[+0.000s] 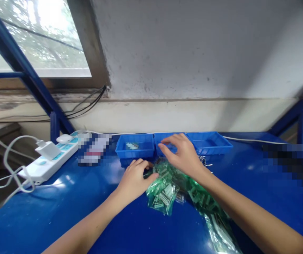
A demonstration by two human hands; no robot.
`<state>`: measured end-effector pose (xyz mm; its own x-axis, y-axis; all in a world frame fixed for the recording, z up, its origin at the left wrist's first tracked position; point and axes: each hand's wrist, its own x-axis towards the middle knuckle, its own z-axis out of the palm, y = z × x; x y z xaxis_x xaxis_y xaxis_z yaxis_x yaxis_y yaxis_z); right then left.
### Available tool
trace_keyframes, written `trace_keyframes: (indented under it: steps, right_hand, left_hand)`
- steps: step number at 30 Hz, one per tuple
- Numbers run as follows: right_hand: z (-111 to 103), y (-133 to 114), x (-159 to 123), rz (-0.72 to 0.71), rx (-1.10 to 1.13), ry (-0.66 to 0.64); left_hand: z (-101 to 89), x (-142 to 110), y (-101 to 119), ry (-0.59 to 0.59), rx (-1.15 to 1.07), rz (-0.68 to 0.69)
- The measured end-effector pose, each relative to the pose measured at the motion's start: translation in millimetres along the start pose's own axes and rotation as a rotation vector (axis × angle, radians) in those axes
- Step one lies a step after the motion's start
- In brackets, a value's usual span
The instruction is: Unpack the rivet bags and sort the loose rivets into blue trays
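Note:
My left hand (137, 176) is at the left side of a green-tinted clear plastic bag (164, 194) filled with small pale, flat pieces. Its thumb and curled fingers grip the bag's upper edge. Over the front of the middle blue bin (164, 135) is my right hand (183, 155), thumb and forefinger tips brought close in a pinch. Whatever lies between those tips is too small to make out. A second green bag (206, 201), with similar pieces, stretches under my right forearm. Several small pale pieces (132, 145) lie in the left blue bin (147, 151).
The right blue bin (209, 143) completes the row by the wall. Small metallic pieces (202, 160) lie before it. At left are a white power strip (48, 165) with looping cables and a pixelated object (94, 150). Another pixelated dark object (294, 162) is far right. Blue frame posts flank the table.

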<state>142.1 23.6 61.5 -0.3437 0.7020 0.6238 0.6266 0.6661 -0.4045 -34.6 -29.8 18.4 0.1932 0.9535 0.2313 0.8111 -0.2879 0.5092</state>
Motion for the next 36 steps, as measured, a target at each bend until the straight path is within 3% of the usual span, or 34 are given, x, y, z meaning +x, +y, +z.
trace_keyframes:
  steps: [3, 5, 8, 11, 13, 16, 19, 22, 25, 28, 31, 34, 36]
  right_hand:
    - [-7, 5, -30, 0.187, 0.097, -0.005]
    - [-12, 4, -44, 0.318, 0.221, -0.078]
    - [-13, -5, -51, 0.447, 0.503, -0.195]
    - [-8, -15, -53, 0.503, 0.696, -0.19]
    - [-4, -18, -54, 0.518, 0.72, -0.099]
    - [-3, -17, -57, 0.448, 0.672, 0.039]
    - [-5, -14, -61, 0.19, 0.517, 0.065]
    - [-6, -13, -64, -0.094, 0.317, 0.045]
    - [-6, -15, -66, -0.146, 0.165, 0.039]
    - [-9, -17, -63, -0.01, 0.2, -0.011]
    - [-11, -21, -59, 0.235, 0.528, -0.158]
    - [-7, -27, -57, 0.486, 0.972, -0.189]
    - [-3, -31, -57, 0.619, 1.136, -0.151]
  left_hand:
    - [-2.4, 0, 6, 0.077, -0.121, 0.003]
    - [-4.6, -3, 12, 0.174, -0.188, 0.039]
    - [-4.9, -9, 22, 0.307, -0.227, 0.222]
    - [-1.5, -15, 29, 0.279, -0.24, 0.383]
    - [0.7, -16, 31, 0.187, -0.246, 0.389]
    - [1.0, -14, 29, 0.028, -0.344, 0.254]
    - [-0.8, -9, 26, -0.079, -0.676, 0.025]
    - [-1.9, -5, 23, -0.079, -0.957, -0.163]
    - [-4.3, -4, 20, 0.011, -0.952, -0.201]
    - [-11.4, -4, 16, 0.306, -0.702, -0.033]
    - [-18.7, -5, 14, 0.511, -0.311, 0.301]
    - [-19.6, -6, 14, 0.483, -0.124, 0.577]
    - [-18.0, -7, 13, 0.403, -0.079, 0.667]
